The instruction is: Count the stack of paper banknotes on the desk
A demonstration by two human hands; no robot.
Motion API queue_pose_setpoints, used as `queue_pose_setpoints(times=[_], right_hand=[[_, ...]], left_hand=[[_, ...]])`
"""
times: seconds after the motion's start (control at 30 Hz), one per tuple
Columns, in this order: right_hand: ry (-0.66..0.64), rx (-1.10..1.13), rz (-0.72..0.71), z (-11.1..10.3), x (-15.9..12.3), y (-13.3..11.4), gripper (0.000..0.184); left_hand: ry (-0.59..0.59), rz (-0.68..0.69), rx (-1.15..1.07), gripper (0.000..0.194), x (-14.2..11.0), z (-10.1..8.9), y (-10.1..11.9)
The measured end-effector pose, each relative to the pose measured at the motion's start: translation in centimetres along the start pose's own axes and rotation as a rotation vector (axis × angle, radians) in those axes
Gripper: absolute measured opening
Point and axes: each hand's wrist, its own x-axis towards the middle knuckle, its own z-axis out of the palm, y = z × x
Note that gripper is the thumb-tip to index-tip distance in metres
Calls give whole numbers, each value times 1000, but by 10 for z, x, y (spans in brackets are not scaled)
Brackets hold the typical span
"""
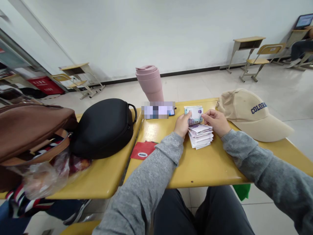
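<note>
A wad of banknotes [195, 114] stands upright between both hands over the yellow desk [195, 163]. My left hand [182, 125] is closed on its left side, thumb against the notes. My right hand [216, 121] pinches its right edge with bent fingers. Directly under the hands lies a fanned pile of banknotes [201, 135] flat on the desk. Both arms wear grey sleeves.
A beige cap [251, 114] lies at the right, a pink tumbler [151, 83] and a phone [158, 110] behind the notes, a red envelope [143, 150] at the left edge. The neighbouring desk holds a black case [104, 129] and brown bag [31, 130]. A person sits far right.
</note>
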Motion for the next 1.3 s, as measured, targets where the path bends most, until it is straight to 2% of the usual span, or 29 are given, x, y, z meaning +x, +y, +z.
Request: queue_pose_setpoints(times=[0.57, 0.87, 1.3], right_hand=[[3, -29, 25, -2, 1, 3, 33], [12, 0, -2, -1, -1, -1, 29], [-40, 104, -57, -1, -2, -3, 28]], left_hand=[[-43, -36, 25, 27, 0, -1, -2], [31, 6, 48, 30, 1, -1, -1], [38, 10, 24, 25, -3, 3, 4]])
